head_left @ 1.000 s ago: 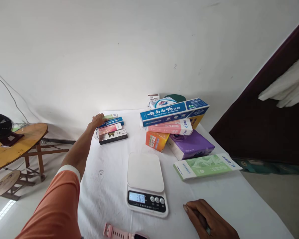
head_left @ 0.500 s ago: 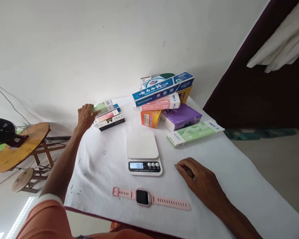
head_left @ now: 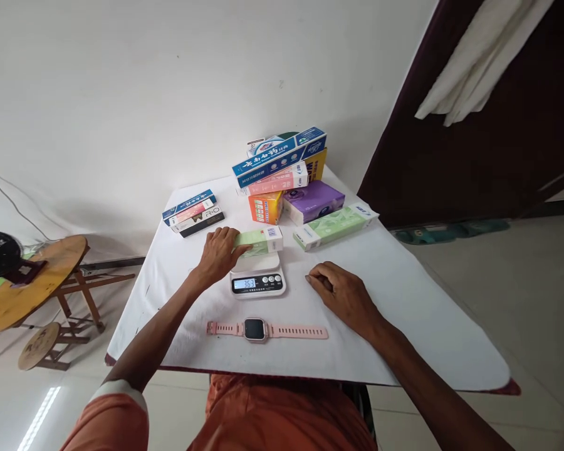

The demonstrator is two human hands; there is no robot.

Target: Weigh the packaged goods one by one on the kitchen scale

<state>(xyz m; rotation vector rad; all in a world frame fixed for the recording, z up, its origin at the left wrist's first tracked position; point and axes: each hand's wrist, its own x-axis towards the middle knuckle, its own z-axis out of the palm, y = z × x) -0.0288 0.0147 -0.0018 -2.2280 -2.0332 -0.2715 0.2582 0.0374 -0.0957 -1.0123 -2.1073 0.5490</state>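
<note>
My left hand [head_left: 220,252] grips a light green toothpaste box [head_left: 258,241] by its left end, over the plate of a white digital scale [head_left: 258,283]. Whether the box touches the plate I cannot tell. The scale's lit display reads 363. To the right of the scale my right hand [head_left: 343,294] rests on the white cloth with its fingers curled; anything inside them is hidden. A pink smartwatch [head_left: 254,329] lies flat in front of the scale, its strap stretched out sideways.
At the back left lie a blue box [head_left: 188,205] and a black-and-white box [head_left: 202,222]. Behind the scale are stacked a blue toothpaste box [head_left: 282,155], a pink box [head_left: 277,180], an orange box [head_left: 264,208] and a purple pack [head_left: 314,200]. Another green box [head_left: 336,225] lies right.
My left hand has carried the green toothpaste box from the back-left group rightward to above the scale. My right hand stays curled beside the scale. The camera view has shifted.
</note>
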